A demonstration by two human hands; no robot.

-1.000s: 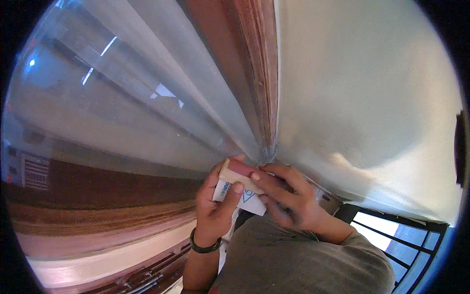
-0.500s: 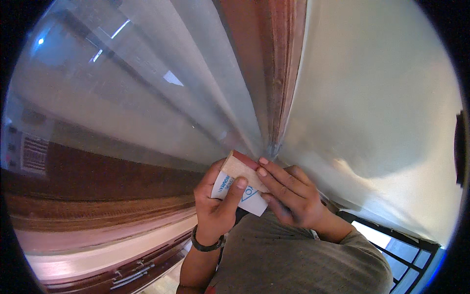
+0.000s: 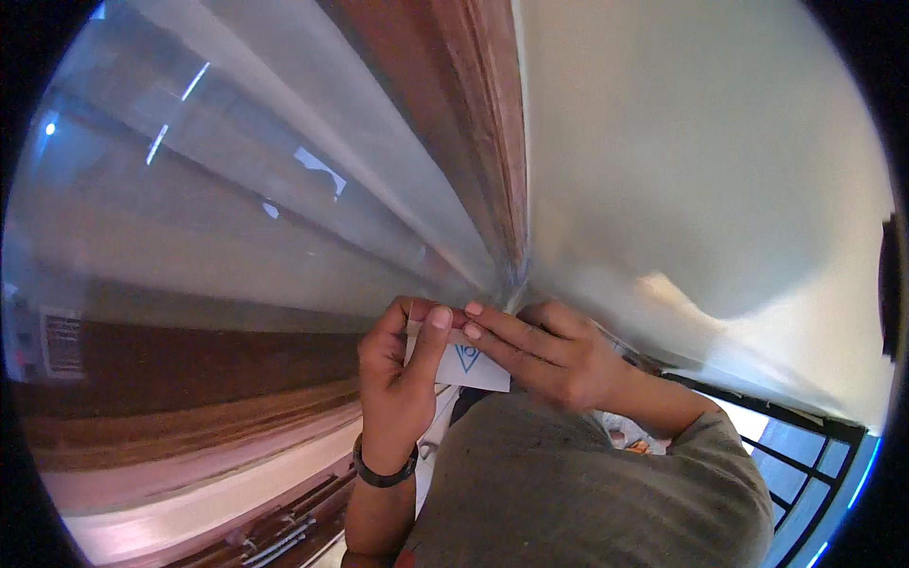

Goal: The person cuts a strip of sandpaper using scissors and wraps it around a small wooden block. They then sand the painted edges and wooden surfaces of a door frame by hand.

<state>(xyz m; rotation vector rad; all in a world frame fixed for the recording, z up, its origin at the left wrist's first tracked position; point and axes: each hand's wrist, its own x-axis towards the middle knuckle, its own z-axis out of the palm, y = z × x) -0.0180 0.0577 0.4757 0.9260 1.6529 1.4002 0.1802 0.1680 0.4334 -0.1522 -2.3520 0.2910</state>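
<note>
In front of my chest is a piece of sandpaper (image 3: pixel 485 372), its white back with blue print facing me. A strip of its reddish grit side shows along the top edge, between my fingers. My left hand (image 3: pixel 402 364) is closed on its left end, thumb across the front and the other fingers behind. The fingers of my right hand (image 3: pixel 559 360) press on the top right edge. Whatever lies inside the fold is hidden by my fingers now.
A glass pane (image 3: pixel 218 227) with reflections fills the left side, edged by a brown wooden frame (image 3: pixel 464 104). A pale wall (image 3: pixel 682 142) stands at the right. Below the pane runs a wooden ledge (image 3: pixel 208 398). A dark metal grille (image 3: pixel 805 454) is at the lower right.
My left thumb has moved up to the top edge, and the sandpaper is tilted so its tan face no longer shows. The view has turned a little, shifting the frame leftward.
</note>
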